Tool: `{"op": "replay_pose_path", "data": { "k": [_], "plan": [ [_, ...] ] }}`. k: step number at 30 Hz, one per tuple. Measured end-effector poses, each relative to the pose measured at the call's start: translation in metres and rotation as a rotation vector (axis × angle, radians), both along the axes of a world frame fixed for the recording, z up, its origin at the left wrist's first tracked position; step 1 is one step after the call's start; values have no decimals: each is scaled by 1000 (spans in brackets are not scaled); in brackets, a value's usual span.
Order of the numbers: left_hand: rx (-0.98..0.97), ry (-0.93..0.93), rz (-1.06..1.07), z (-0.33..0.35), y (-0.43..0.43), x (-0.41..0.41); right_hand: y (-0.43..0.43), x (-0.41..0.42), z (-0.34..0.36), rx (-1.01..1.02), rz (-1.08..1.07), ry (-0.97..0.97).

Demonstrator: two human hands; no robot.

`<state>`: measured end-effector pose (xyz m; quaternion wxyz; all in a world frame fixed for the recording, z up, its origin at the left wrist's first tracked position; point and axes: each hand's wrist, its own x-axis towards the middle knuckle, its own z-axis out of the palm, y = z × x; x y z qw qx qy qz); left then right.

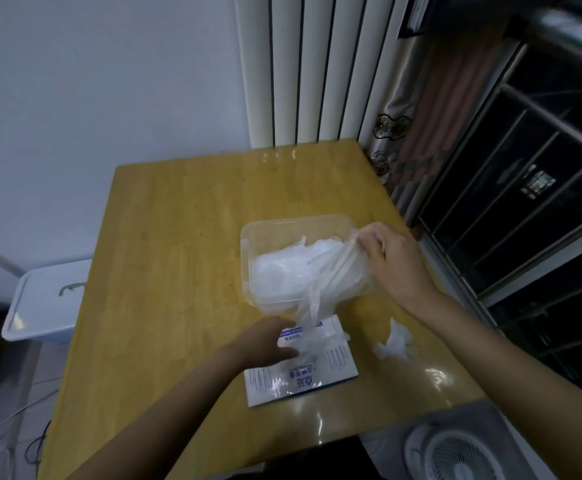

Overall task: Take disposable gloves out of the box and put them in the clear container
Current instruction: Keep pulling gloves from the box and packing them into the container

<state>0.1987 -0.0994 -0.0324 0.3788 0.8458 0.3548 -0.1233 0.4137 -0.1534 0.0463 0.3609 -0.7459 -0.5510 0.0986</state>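
Now right grip (393,258) tight on glove (331,275)

Yellow wood, white plastic, blue print
We see a honey-yellow, wood-grained table (178,254), milky translucent gloves (320,271), a colourless clear container (282,226), a white box (317,379) with blue lettering and blue glove outlines, and a pale blue bin (47,299).

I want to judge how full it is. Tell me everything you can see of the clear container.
The clear container is a rectangular open tub of see-through plastic with rounded corners, upright on the wooden table beyond the glove box. Thin whitish gloves fill much of it; some trail over its near edge. The right hand grips a bunch of them at its right rim.
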Motion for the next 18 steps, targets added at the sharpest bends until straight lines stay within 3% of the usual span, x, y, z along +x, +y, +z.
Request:
{"op": "replay_pose_path", "data": {
  "k": [4, 6, 13, 18],
  "plan": [
    [74, -394, 354, 34, 14, 18, 3, -7, 3, -53, 22, 101],
    [99, -481, 388, 44, 22, 27, 8, -10, 4, -70, 31, 150],
    [-291, -473, 343, 62, 39, 54, 27, -17, 10, 5, 86, 268],
    [-400, -560, 336, 56, 52, 50, 39, -7, 11, 15, 32, 316]
  ]
}}
